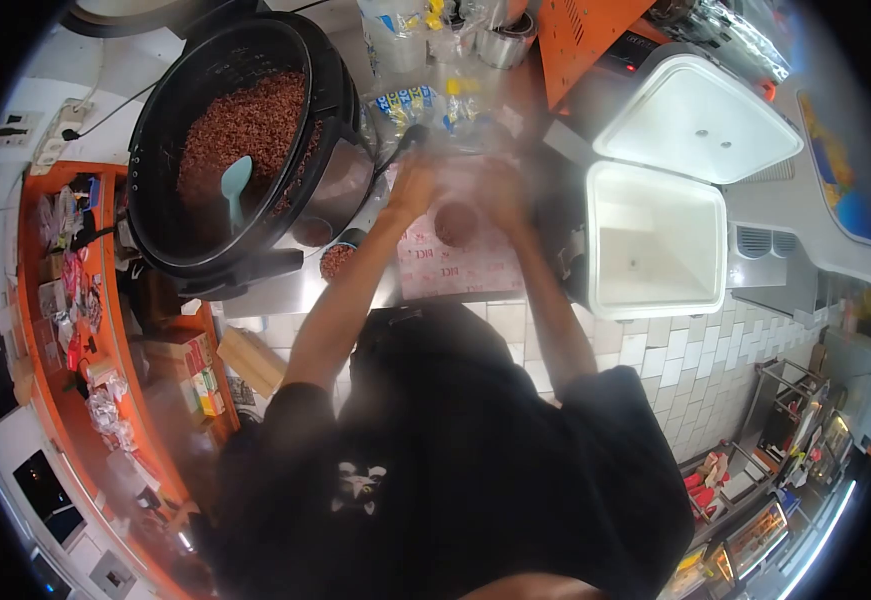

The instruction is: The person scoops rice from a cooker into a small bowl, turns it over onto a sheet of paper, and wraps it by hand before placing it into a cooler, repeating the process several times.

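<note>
Rice ball: reddish-brown, round; between both hands.

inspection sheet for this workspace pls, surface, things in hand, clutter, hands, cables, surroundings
surface: steel counter, a printed paper sheet spread on it
job's things: small round portion of reddish rice on the sheet between both hands; large black rice cooker open, filled with red rice, a pale blue paddle standing in it
clutter: small cup of red rice beside the cooker; plastic packets behind the sheet
hands: left hand and right hand blurred, both close around the portion, grip unclear
cables: black cord running to a wall socket
surroundings: open white cooler box, lid up; orange shelf of small items; tiled floor
</note>
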`<move>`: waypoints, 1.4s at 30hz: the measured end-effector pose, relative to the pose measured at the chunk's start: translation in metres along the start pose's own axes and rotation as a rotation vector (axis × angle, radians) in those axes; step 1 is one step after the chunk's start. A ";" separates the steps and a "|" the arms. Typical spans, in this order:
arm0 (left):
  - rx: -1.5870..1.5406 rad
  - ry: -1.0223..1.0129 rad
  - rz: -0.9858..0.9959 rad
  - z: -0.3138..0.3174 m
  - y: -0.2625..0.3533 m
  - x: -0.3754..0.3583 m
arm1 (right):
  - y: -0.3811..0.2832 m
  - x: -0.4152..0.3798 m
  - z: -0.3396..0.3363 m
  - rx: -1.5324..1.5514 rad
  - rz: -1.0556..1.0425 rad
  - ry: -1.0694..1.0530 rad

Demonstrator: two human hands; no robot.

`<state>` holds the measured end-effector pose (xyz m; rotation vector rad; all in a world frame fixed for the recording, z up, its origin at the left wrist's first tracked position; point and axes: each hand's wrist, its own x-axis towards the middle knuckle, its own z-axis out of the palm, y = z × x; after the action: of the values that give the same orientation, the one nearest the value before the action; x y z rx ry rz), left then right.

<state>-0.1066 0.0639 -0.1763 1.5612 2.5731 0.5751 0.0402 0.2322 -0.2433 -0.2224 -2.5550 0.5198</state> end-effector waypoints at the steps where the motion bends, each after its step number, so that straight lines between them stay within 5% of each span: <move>1: -0.021 -0.151 0.031 -0.005 -0.002 0.007 | -0.013 0.008 -0.018 0.001 -0.004 -0.004; 3: -0.210 -0.231 0.006 -0.011 -0.008 0.017 | -0.043 0.024 -0.058 0.214 0.336 -0.179; 5: -0.400 -0.318 -0.018 -0.010 -0.015 0.019 | -0.058 0.045 -0.073 0.020 0.392 -0.260; 10: 0.067 -0.456 -0.110 -0.020 -0.019 0.014 | -0.038 0.043 -0.052 -0.386 0.270 -0.311; 13: 0.275 -0.468 -0.121 -0.013 -0.016 -0.004 | -0.026 0.033 -0.036 -0.509 0.460 -0.443; 16: 0.230 -0.304 0.010 -0.010 -0.012 -0.010 | -0.031 0.031 -0.035 -0.545 0.263 -0.174; 18: 0.103 -0.162 0.094 -0.007 -0.006 -0.011 | -0.025 0.038 -0.031 -0.042 -0.029 -0.107; 21: -0.042 -0.010 0.202 -0.005 -0.003 -0.023 | -0.056 0.037 -0.060 0.216 0.124 -0.245; 23: -0.040 0.130 0.299 -0.015 0.004 -0.049 | -0.066 0.021 -0.075 0.131 0.039 -0.233; 30: -0.069 -0.018 0.165 -0.011 0.015 -0.112 | -0.096 -0.014 -0.094 -0.134 0.059 -0.447; 31: -0.038 0.084 0.229 -0.009 0.014 -0.111 | -0.096 -0.016 -0.092 -0.131 0.057 -0.450; 33: -0.009 0.182 0.283 -0.007 0.017 -0.115 | -0.093 -0.025 -0.088 -0.056 -0.099 -0.128; 36: 0.052 0.244 0.294 -0.006 0.031 -0.132 | -0.076 -0.043 -0.074 -0.019 -0.142 -0.244; 39: -0.169 0.080 0.288 0.014 0.037 -0.150 | -0.083 -0.042 -0.089 -0.044 -0.155 -0.280; 42: -0.320 -0.056 0.054 0.030 0.033 -0.158 | -0.080 -0.044 -0.084 -0.045 -0.145 -0.341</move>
<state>0.0048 -0.0515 -0.2121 1.5158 2.2655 0.8845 0.1173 0.1747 -0.1641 0.0419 -2.8873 0.4786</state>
